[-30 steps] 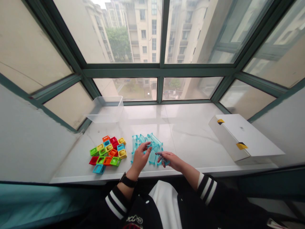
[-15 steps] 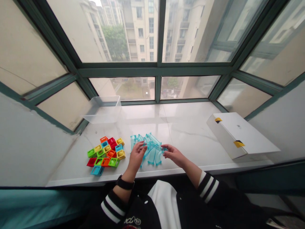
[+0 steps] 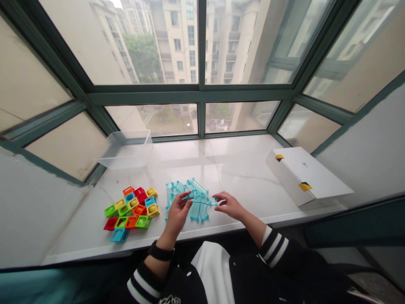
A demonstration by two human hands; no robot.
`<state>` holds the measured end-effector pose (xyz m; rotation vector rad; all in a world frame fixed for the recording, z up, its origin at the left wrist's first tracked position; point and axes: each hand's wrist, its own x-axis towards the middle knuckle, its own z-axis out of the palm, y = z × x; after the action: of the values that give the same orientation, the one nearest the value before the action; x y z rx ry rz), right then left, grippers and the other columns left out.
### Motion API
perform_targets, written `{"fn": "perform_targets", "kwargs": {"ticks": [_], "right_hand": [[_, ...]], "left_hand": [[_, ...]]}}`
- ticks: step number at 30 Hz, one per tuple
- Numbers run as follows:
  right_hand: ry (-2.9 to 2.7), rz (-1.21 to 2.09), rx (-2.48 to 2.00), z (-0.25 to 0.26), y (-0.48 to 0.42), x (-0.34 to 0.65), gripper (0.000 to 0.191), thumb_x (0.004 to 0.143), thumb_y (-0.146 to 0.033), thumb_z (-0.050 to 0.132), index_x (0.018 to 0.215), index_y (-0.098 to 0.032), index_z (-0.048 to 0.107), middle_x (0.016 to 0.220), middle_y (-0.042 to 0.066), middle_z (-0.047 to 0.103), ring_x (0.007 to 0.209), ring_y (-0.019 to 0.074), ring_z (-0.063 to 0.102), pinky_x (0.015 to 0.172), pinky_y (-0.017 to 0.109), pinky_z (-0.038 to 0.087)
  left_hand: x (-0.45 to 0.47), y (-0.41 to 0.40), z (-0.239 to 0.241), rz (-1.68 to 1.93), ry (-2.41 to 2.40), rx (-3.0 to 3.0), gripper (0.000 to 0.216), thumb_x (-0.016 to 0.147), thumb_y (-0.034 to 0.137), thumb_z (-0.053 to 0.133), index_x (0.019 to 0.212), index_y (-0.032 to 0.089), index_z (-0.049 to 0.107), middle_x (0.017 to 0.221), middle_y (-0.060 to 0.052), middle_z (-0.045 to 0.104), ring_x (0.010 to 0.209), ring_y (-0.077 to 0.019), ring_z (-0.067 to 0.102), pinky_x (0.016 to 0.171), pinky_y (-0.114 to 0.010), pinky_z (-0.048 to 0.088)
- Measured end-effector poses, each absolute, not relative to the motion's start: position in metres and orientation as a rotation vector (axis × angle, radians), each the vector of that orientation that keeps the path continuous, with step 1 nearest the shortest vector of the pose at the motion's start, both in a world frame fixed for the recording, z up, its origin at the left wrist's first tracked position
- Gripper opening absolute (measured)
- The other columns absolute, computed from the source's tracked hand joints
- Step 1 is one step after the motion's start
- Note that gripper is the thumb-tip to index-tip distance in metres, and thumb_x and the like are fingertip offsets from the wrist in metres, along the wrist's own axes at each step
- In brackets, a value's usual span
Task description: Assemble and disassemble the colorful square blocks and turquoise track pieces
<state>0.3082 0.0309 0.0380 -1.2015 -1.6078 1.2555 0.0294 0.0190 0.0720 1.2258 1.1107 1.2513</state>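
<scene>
Between my two hands stretches a translucent blue track piece, held above a pile of similar pieces. My left hand pinches its left end with thumb and fingers. At the other end, my right hand grips it between thumb and fingertips. Under and behind it lie several more clear blue track pieces, some straight and some curved, overlapping on the white sill. To the left of my left hand sit several coloured plastic blocks in red, orange, yellow, green and blue, grouped close together.
A clear plastic bin stands at the back left by the window. On the right rests a white box with yellow-and-black tabs. The white marble-look sill ends at a front edge close to my body.
The view has shifted, so the sill's contents appear further left. Both hands keep hold of the track piece, which now shows more plainly stretched between them.
</scene>
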Motion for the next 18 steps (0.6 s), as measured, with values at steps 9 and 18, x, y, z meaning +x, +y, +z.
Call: {"fn": "perform_targets", "kwargs": {"ticks": [9,18], "right_hand": [[-1.372,0.792,-1.574,0.006,0.038,0.401,0.046,0.072,-0.044,0.084,0.112,-0.022,0.076,0.110,0.007,0.067,0.089,0.0209,0.068,0.077,0.036,0.058],[-1.052,0.265,-1.967,-0.023,0.050,0.495,0.048,0.071,-0.051,0.081,0.106,-0.018,0.073,0.103,0.010,0.068,0.082,0.0237,0.065,0.085,0.040,0.055]], "left_hand": [[-0.009,0.022,0.075,1.257,1.288,1.282,0.052,0.092,0.061,0.068,0.127,0.022,0.064,0.134,-0.014,0.069,0.118,-0.0285,0.072,0.100,-0.046,0.060],[-0.043,0.012,0.070,1.207,1.458,1.311,0.055,0.087,0.065,0.070,0.121,0.022,0.068,0.122,-0.012,0.074,0.113,-0.0315,0.073,0.099,-0.052,0.061]]}}
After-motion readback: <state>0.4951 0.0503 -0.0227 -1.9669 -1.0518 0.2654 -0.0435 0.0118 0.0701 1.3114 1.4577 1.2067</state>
